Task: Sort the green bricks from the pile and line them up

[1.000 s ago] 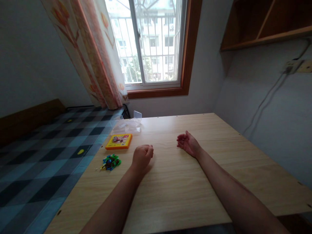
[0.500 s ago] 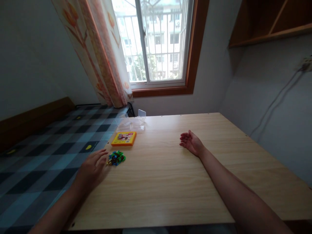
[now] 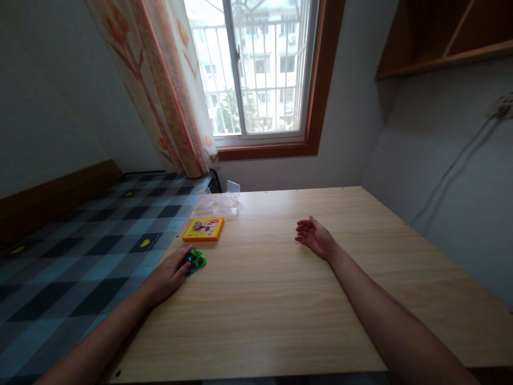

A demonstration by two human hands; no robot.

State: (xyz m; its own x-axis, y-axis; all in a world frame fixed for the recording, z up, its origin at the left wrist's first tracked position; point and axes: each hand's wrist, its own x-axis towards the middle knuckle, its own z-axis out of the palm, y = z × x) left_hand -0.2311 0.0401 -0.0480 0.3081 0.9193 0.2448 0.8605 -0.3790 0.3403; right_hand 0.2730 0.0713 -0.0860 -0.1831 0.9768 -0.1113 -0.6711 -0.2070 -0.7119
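My left hand [image 3: 170, 274] lies on the wooden table [image 3: 280, 299] near its left edge, fingers stretched over a small pile of green and blue plastic pieces [image 3: 196, 261], covering part of it. Whether the fingers grip any piece is hidden. My right hand [image 3: 315, 236] rests palm up in the middle of the table, fingers loosely curled and holding nothing. A flat orange box [image 3: 203, 229] lies just beyond the pile.
A clear plastic bag [image 3: 218, 203] lies at the table's far left corner. A bed with a checked blue cover [image 3: 80, 240] runs along the left side. Behind stand a window [image 3: 260, 69] and a curtain [image 3: 160, 80]; a wooden shelf [image 3: 441, 37] hangs at upper right.
My left hand swung from the table's middle out to the left edge, then slid forward onto the coloured pieces. The right hand has stayed put.
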